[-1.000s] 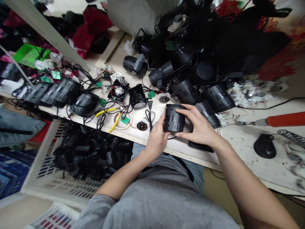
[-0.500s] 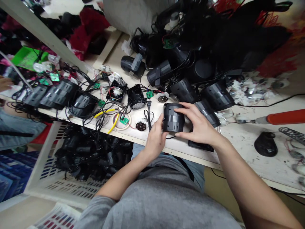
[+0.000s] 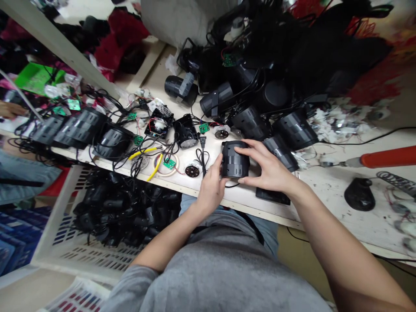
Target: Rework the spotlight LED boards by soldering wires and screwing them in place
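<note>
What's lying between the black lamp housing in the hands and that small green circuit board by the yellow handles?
In the head view, a round black-faced disc and a looped black power cord lie on the bench between the black lamp housing and the green circuit board.

the ribbed lamp housing (image 3: 234, 159) is moulded in matt black plastic, while the workbench top (image 3: 328, 203) is surfaced in pale, scuffed, rough-worn wood.

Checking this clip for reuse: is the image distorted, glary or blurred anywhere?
Head view: wide-lens distortion bows the white bench edge; the black cylindrical housing between the left hand and right hand looks sharp, with mild glare on the bench beside it; the orange-handled tool at far right looks softer.
</note>
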A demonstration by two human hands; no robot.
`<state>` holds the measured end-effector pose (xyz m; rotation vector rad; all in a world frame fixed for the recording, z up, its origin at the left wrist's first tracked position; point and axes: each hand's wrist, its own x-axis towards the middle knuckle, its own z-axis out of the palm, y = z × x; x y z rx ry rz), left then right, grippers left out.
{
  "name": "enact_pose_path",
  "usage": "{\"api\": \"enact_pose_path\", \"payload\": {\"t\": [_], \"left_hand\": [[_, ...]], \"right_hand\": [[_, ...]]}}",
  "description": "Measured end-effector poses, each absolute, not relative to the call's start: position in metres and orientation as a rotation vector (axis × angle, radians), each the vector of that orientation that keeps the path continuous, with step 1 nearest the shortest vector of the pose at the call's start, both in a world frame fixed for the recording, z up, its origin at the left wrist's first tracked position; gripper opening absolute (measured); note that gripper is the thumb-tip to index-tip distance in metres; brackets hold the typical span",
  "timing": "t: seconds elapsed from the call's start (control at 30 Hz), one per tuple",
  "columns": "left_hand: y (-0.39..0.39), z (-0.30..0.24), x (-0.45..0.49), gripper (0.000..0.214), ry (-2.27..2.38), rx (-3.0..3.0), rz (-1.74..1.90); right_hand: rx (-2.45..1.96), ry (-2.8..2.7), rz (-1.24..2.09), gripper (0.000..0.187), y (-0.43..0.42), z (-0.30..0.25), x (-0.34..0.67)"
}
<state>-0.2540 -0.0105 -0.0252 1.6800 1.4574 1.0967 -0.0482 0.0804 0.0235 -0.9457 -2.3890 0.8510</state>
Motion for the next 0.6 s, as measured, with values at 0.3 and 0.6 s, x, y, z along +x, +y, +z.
{"api": "enact_pose_path", "payload": {"t": [0.3, 0.6], "left_hand": [[-0.001, -0.020, -0.260, 0.081, 1.349, 1.427, 1.148], [0.046, 0.024, -0.253, 0.119, 1.547, 1.263, 0.840]], "right_hand": [[-0.885, -2.389, 0.868, 0.076, 0.088, 0.023, -0.050], [-0.934, -2.398, 0.901, 0.087, 0.096, 0.017, -0.050]]}}
